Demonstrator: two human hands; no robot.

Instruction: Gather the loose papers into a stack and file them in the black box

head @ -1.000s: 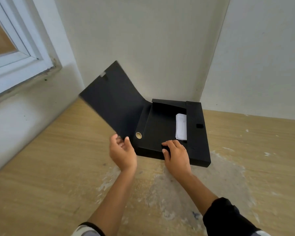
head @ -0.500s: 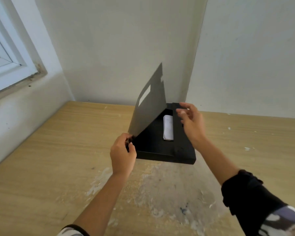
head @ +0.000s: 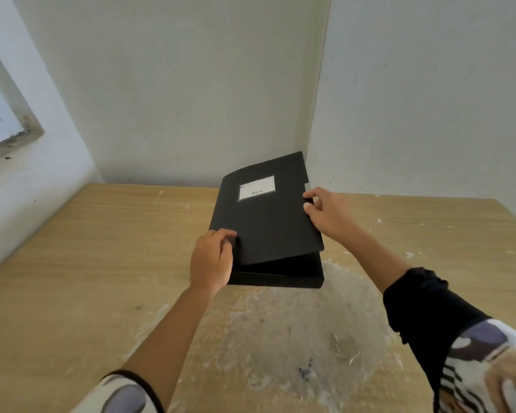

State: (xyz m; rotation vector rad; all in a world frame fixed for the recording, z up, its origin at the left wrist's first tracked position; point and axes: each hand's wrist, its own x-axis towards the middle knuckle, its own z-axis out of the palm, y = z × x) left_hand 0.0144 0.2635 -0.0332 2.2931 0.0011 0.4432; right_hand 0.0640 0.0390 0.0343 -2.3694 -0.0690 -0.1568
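Note:
The black box (head: pixel 277 274) lies on the wooden table (head: pixel 72 263) near the far corner. Its lid (head: pixel 265 222), with a white label (head: pixel 256 188) on top, slopes down over the box and stands slightly ajar at the near right corner. My left hand (head: pixel 212 259) grips the near left corner of the lid and box. My right hand (head: pixel 328 213) pinches the lid's right edge at the closing tab. The papers inside are hidden under the lid.
White walls meet in a corner just behind the box. A window frame (head: pixel 0 129) is set in the left wall. The tabletop shows a pale worn patch (head: pixel 295 332) with paint flecks in front of the box.
The lid swung from wide open on the left, through upright, down over the box. My right hand moved from the box's front to the lid's right edge. The papers went out of sight.

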